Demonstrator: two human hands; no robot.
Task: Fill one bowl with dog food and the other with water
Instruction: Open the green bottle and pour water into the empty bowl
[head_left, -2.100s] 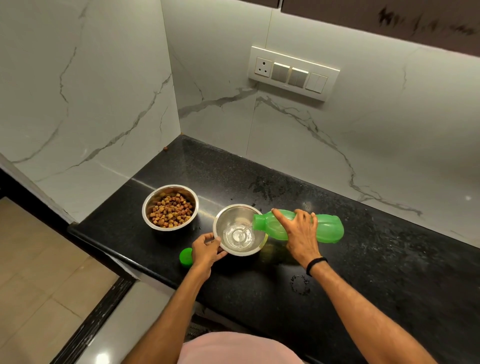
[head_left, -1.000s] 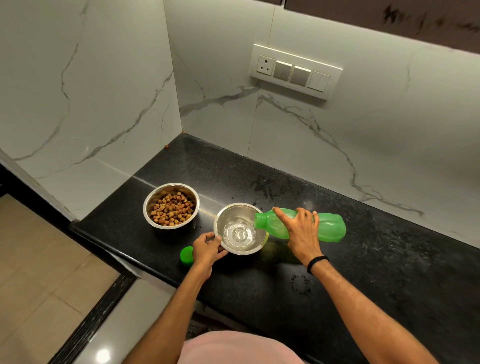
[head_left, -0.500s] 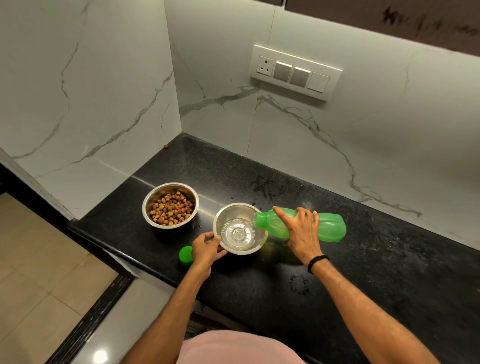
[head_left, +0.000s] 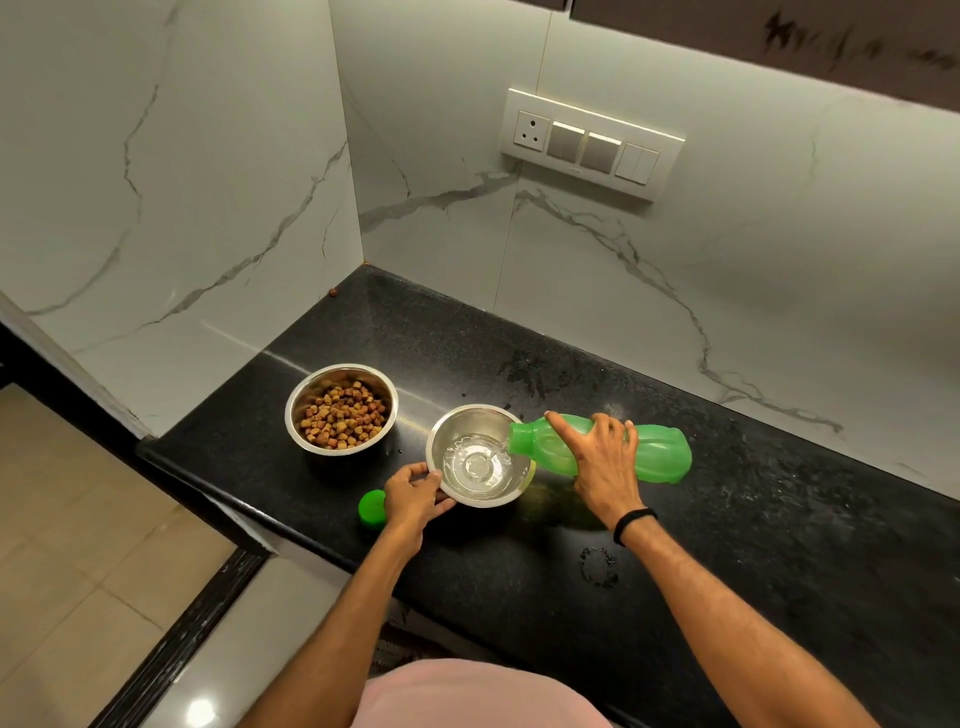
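The right hand (head_left: 602, 462), fingers wrapped around the green bottle (head_left: 623, 452), tipped its mouth over the water bowl (head_left: 475, 454) to pour, while the left hand (head_left: 413, 496) pinched that bowl's near rim, steadying it; the dog-food bowl (head_left: 341, 408) sat just left, already filled.

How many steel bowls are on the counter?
2. The bowl with dog food stands nearer the left wall; the bowl with water stands right of it, under the green bottle.

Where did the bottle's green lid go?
The green lid sits on the black counter near its front edge, just left of the left hand.
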